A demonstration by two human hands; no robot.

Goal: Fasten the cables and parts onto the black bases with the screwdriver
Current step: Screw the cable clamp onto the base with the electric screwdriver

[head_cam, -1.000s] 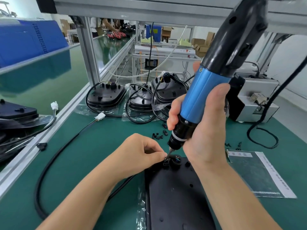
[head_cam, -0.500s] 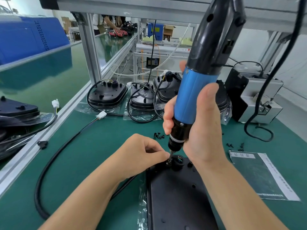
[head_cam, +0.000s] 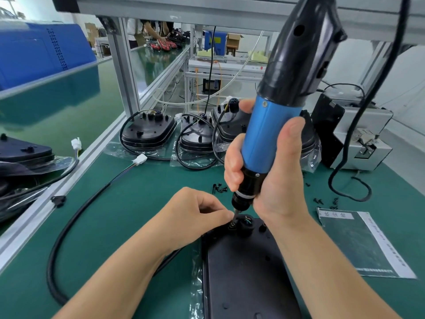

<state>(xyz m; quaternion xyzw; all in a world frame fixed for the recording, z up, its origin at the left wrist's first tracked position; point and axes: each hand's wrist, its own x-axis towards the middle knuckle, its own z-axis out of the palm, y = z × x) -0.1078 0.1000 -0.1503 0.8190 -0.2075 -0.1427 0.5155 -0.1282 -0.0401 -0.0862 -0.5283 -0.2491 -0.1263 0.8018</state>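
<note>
Screwdriver [head_cam: 273, 132]: electric, near upright, bit tip set on a screw [head_cam: 232, 224] at the far end of the base. Judged top-heavy with a stiff trailing cord; best held low on the blue barrel, as now.
Right hand [head_cam: 271, 180]: wrapped firmly round the blue barrel and black collar, thumb up along the side.
Left hand [head_cam: 195, 217]: fingers curled, tips pinching at the bit tip just above the screw, steadying it.
Base [head_cam: 248, 272]: black, flat, rigid plastic by appearance, lying on clear film on the table [head_cam: 119, 212], directly before the person. Judged light and liable to slide on the film under side load; press straight down.
Cable [head_cam: 76, 229]: thick black sheath, loops left across the table and runs under the left forearm toward the base. Judged springy; its grommet [head_cam: 245, 223] sits just beside the screw.
Spare screws [head_cam: 219, 188]: small, loose on the table beyond the left hand; judged easy to drop, pick by the head.
Finished bases [head_cam: 147, 132]: in a row at the far edge.
</note>
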